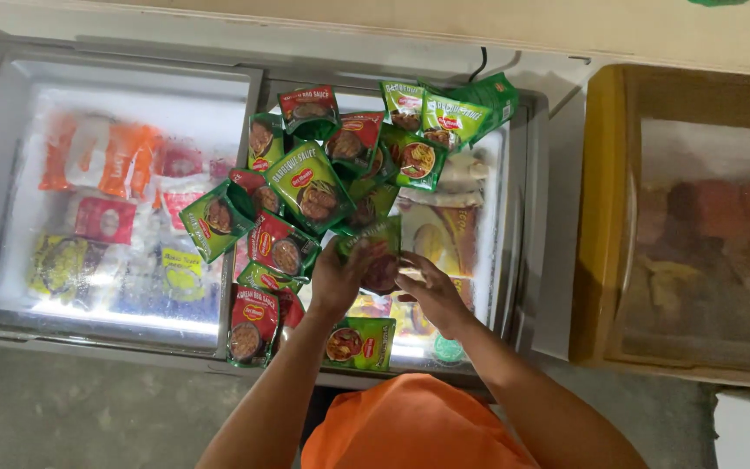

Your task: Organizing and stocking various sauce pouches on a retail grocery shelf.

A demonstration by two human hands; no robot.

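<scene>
Glass-topped chest freezer (115,87) fills the left and centre of the frame, with green sauce pouches (310,187) scattered over its sliding lid. Near the lower centre, the left hand (338,280) and right hand (431,293) together grasp one green pouch (375,256), fingers curled around it.

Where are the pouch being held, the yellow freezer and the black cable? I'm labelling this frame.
Held sauce pouch (378,252): head view, on its green and red front between the hands.
Yellow freezer (599,217): head view, on its left yellow wall.
Black cable (479,62): head view, on its middle.
</scene>
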